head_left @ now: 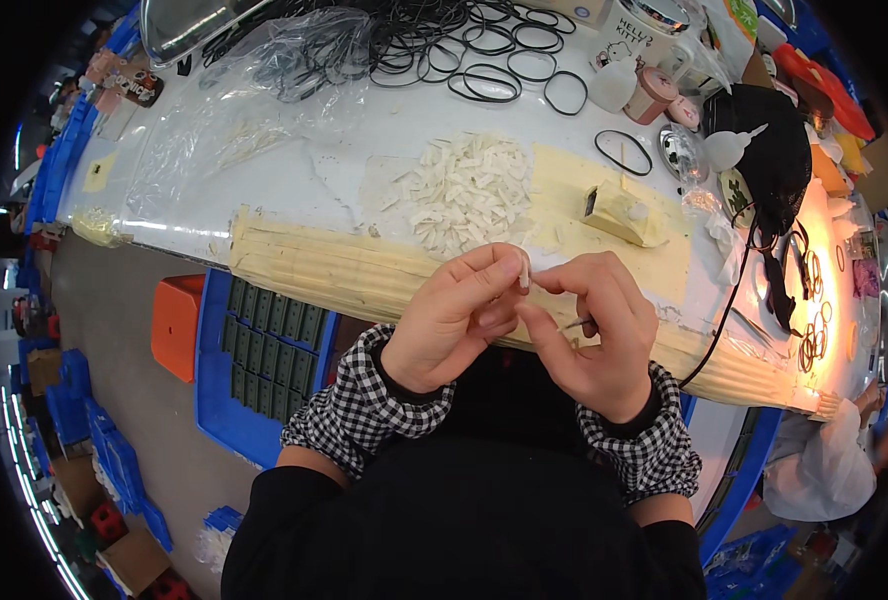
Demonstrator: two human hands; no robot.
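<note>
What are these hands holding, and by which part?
The left hand pinches a small whitish piece, seemingly near its upper end. The right hand holds a slim grey object; which part is gripped cannot be told.

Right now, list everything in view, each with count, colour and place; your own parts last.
Worktable: one, white, across the middle
Edge padding: one strip, pale yellow, table's near edge
Small pieces: many, off-white, heaped mid-table
Held piece: one, whitish, between left fingertips
Thin tool: one, greyish, in right hand, mostly hidden
Block: one, yellowish, right of heap
Rings: many, black, mainly far side
Plastic bag: clear, upper left
Crate: one, blue, lower left
Blocks in rows: many, dark green, inside crate
Bin: one, orange, left of crate
Rim clutter: uncountable, mixed colours
Sleeves: two, black-and-white checked, below hands
Left hand: one, bare, centre
Right hand: one, bare, right of centre
</note>
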